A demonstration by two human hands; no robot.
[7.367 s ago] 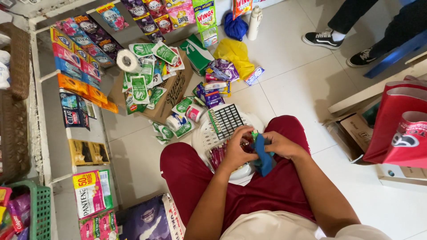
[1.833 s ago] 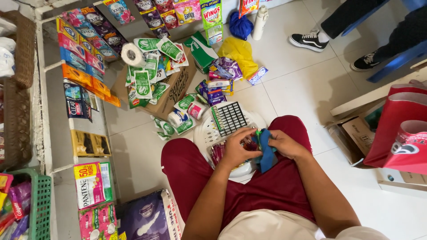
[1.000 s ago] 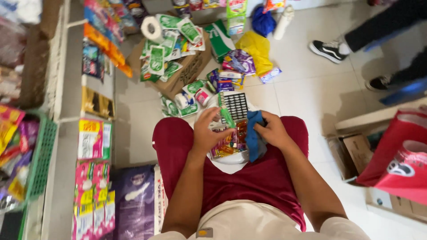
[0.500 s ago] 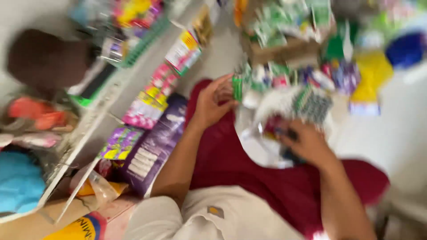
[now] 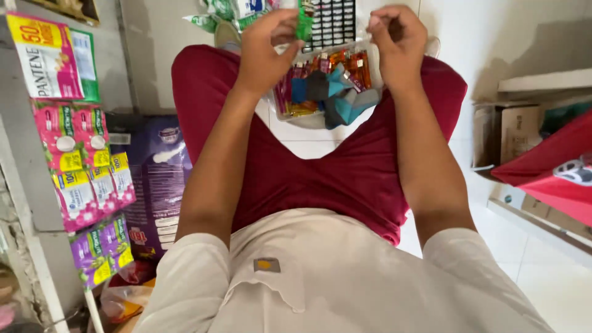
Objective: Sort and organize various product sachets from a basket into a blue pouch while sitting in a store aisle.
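I sit on the floor in dark red shorts with both hands raised over a clear tray [image 5: 290,114] between my knees. My left hand [image 5: 266,46] pinches a small green packet [image 5: 303,24] at its fingertips. My right hand [image 5: 398,37] is beside it, with fingers curled shut and nothing visible in them. A blue cloth [image 5: 342,102] lies loose in the tray on top of red and orange sachets [image 5: 345,63]. Just beyond the hands lies a black-and-white grid card [image 5: 333,21].
Strips of pink, purple and yellow sachets [image 5: 86,179] hang on a white rack at the left, beside a purple pack [image 5: 159,179]. Green sachets [image 5: 225,7] lie at the top edge. At the right stand a cardboard box [image 5: 515,132] and a red bag [image 5: 549,166].
The blue cloth has left my right hand and now lies in the tray. My left hand has lifted a green packet. The view swung left, then back down over my lap.
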